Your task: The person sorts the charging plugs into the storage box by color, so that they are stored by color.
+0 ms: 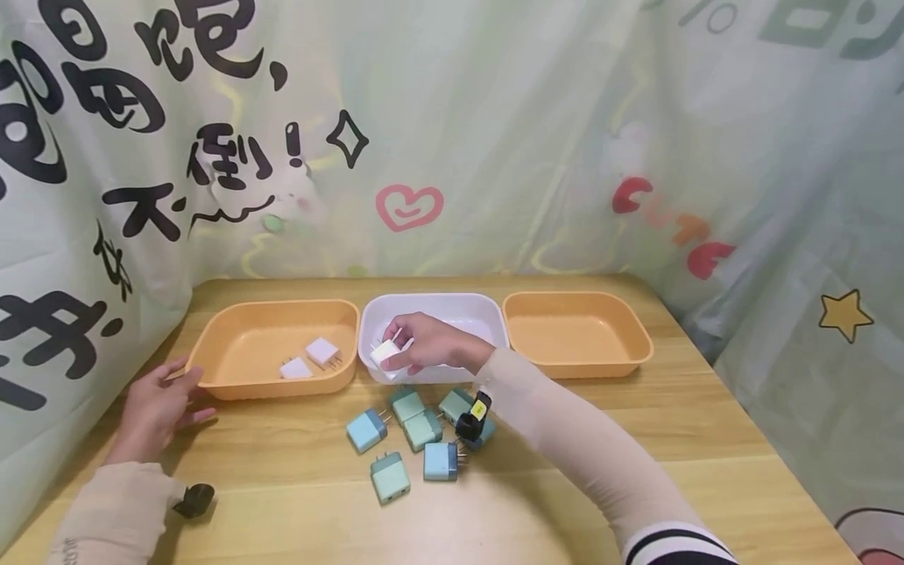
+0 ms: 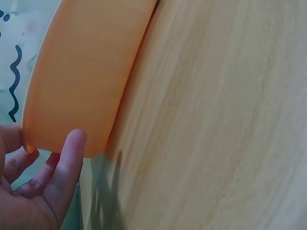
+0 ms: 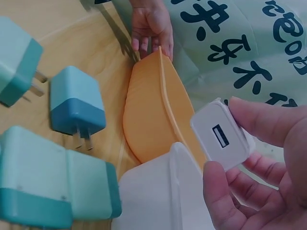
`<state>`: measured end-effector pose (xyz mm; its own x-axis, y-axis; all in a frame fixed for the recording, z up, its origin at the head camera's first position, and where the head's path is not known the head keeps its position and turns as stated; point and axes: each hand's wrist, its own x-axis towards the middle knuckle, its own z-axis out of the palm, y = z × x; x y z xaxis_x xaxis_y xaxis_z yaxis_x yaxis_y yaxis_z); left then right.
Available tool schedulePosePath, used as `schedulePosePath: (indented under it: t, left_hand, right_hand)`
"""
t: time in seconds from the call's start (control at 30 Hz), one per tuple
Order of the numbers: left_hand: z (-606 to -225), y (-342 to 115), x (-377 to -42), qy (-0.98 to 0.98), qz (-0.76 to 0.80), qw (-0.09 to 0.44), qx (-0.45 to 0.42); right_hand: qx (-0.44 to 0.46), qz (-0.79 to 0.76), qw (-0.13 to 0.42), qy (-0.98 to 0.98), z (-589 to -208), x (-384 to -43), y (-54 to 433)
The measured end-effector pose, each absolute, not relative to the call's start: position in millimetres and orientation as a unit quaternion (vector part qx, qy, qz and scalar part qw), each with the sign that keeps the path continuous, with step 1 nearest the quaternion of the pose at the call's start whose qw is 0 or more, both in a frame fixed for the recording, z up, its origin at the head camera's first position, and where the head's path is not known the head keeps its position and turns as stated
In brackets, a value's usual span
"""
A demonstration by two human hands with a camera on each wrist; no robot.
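My right hand (image 1: 431, 341) pinches a white USB charger (image 3: 223, 134) between thumb and fingers, above the white tray (image 1: 487, 314) in the middle. Its USB port shows in the right wrist view; its prongs show in the head view. My left hand (image 1: 155, 400) holds the left end of an orange tray (image 1: 240, 337), fingers at its rim and the thumb (image 2: 69, 167) stretched along the outside. Two white chargers (image 1: 323, 352) lie inside that tray. Nearer me on the table is a loose group of blue chargers (image 1: 366, 430) and green chargers (image 1: 390, 477), prongs pointing various ways.
A second orange tray (image 1: 575, 329) stands on the right, in line with the other two trays. The wooden table (image 1: 282, 502) ends at a printed curtain (image 1: 494, 157) behind and on both sides. A black wrist camera (image 1: 475, 420) hangs over some chargers.
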<state>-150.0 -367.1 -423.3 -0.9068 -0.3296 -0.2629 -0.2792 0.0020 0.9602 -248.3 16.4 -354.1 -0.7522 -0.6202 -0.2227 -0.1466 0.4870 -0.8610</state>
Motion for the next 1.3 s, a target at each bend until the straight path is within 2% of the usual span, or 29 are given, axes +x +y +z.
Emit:
schedulePosePath:
  t: [0.6, 0.87, 1.3]
  left_hand:
    - [-422.5, -366.9, -150.0, -0.711, -0.668, 0.018, 0.221]
    - [-423.5, -366.2, -151.1, -0.707, -0.67, 0.015, 0.225]
    - [-423.3, -367.2, -152.3, -0.703, -0.673, 0.016, 0.228]
  right_hand:
    - [-0.219, -0.44, 0.263, 0.83, -357.2, -270.2, -28.6]
    - [-0.215, -0.445, 0.232, 0.838, -360.5, -275.7, -48.5]
    - [-0.228, -0.445, 0.221, 0.837, -360.3, -276.9, -88.1]
